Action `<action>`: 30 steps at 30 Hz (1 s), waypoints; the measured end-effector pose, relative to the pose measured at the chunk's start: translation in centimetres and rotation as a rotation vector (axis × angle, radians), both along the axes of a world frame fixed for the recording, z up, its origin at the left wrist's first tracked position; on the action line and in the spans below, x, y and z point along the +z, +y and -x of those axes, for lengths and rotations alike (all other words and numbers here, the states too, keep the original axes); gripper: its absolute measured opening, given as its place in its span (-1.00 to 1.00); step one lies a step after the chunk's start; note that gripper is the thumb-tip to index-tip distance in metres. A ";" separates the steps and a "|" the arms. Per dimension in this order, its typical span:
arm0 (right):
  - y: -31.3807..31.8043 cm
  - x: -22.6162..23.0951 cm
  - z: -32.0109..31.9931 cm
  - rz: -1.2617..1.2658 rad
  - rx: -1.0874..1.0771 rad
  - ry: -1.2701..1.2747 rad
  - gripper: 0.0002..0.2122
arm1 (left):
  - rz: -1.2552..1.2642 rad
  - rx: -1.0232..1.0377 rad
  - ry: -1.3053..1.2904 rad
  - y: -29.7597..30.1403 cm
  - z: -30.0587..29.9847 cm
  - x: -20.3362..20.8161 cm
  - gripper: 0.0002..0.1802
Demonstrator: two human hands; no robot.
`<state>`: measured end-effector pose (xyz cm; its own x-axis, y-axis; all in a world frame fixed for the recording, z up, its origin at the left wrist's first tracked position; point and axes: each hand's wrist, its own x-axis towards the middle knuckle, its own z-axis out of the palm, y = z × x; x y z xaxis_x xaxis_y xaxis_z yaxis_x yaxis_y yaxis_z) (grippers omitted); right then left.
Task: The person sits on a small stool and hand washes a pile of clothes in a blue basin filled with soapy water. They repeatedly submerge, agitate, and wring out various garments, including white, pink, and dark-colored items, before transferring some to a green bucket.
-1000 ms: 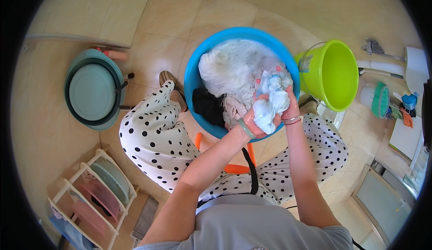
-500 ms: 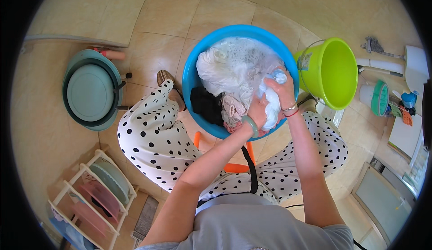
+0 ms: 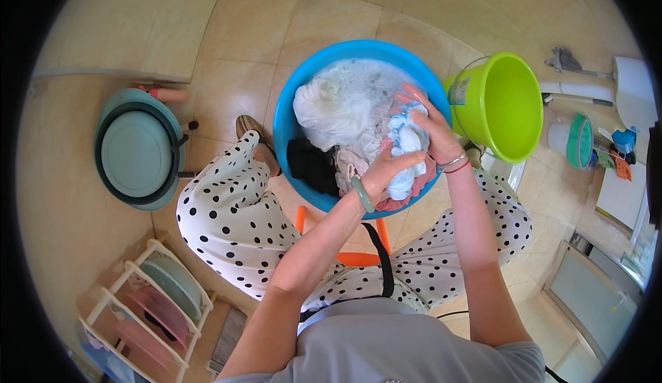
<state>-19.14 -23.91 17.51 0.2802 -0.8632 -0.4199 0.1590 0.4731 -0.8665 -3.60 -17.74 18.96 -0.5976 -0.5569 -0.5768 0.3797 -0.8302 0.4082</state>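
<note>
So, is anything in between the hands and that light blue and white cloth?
Nothing visible is in the way. The left hand and right hand both touch the cloth, one on each side. The black cloth lies off to the left in the blue tub.

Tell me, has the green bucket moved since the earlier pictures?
No. Judged against the blue tub, the green bucket is in the same place, at the tub's right side.

Beige tiled floor (image 3: 248, 28) with a round blue basin (image 3: 358, 48) and, just beside it, a lime-green bucket (image 3: 476, 107)
</note>
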 end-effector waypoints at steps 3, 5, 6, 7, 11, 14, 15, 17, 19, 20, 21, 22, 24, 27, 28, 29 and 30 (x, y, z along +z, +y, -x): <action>-0.4 -0.6 1.9 0.084 0.037 -0.211 -0.30 | -0.325 0.138 0.498 -0.2 0.1 0.8 -0.43; 0.0 0.0 1.2 0.026 -0.034 -0.528 -0.26 | -0.365 0.142 0.755 0.4 1.0 0.0 -0.45; 0.3 0.5 0.6 -0.002 -0.071 -0.685 -0.24 | -0.383 0.142 0.885 0.6 1.3 -0.3 -0.46; 0.8 1.1 -0.4 -0.003 -0.124 -0.810 -0.23 | -0.406 0.171 0.867 0.7 1.4 1.1 -0.44; 1.8 1.8 -2.2 0.096 -0.025 -1.090 -0.42 | -0.509 0.260 1.046 -0.2 1.0 3.7 -0.42; 1.8 2.4 -0.8 -0.138 -0.120 -1.019 -0.60 | -0.559 0.110 1.034 -0.2 0.6 2.4 -0.44; 1.5 3.0 -0.1 -0.211 -0.178 -0.893 -0.65 | -0.600 0.109 1.024 -0.5 0.4 3.0 -0.43; 0.9 5.0 -0.2 -0.266 -0.153 -0.681 -0.63 | -0.479 0.034 0.829 -0.8 -0.4 3.7 -0.43; 0.1 6.5 -0.4 -0.267 -0.078 -0.569 -0.62 | -0.305 -0.004 0.529 -1.2 -0.7 5.8 -0.44; -0.3 7.0 -0.2 -0.260 -0.029 -0.506 -0.63 | -0.226 -0.041 0.454 -1.4 -0.7 6.2 -0.45; -0.7 7.6 -0.1 -0.247 0.019 -0.444 -0.63 | -0.143 -0.080 0.379 -1.7 -0.9 6.7 -0.45; -1.0 8.0 0.0 -0.236 0.065 -0.381 -0.64 | -0.060 -0.120 0.305 -2.1 -1.0 7.3 -0.46; -1.5 8.1 -0.3 -0.230 0.106 -0.339 -0.66 | -0.027 -0.190 0.175 -2.7 -1.4 8.8 -0.52; -1.9 8.2 -0.9 -0.218 0.154 -0.272 -0.70 | 0.034 -0.232 -0.054 -3.0 -1.3 9.4 -0.56; -1.9 8.0 -0.9 -0.200 0.169 -0.244 -0.72 | 0.068 -0.243 -0.132 -3.0 -1.2 9.3 -0.57; -2.0 7.9 -0.9 -0.182 0.185 -0.216 -0.72 | 0.103 -0.253 -0.209 -3.0 -1.0 9.1 -0.57; -1.9 7.7 -1.0 -0.150 0.173 -0.180 -0.73 | 0.190 -0.250 -0.266 -3.0 -0.7 8.3 -0.57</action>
<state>-18.14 -25.86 25.24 0.4992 -0.7282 -0.4696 0.2102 0.6275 -0.7497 -2.85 -20.70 27.21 -0.5717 -0.5248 -0.6307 0.0361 -0.7840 0.6197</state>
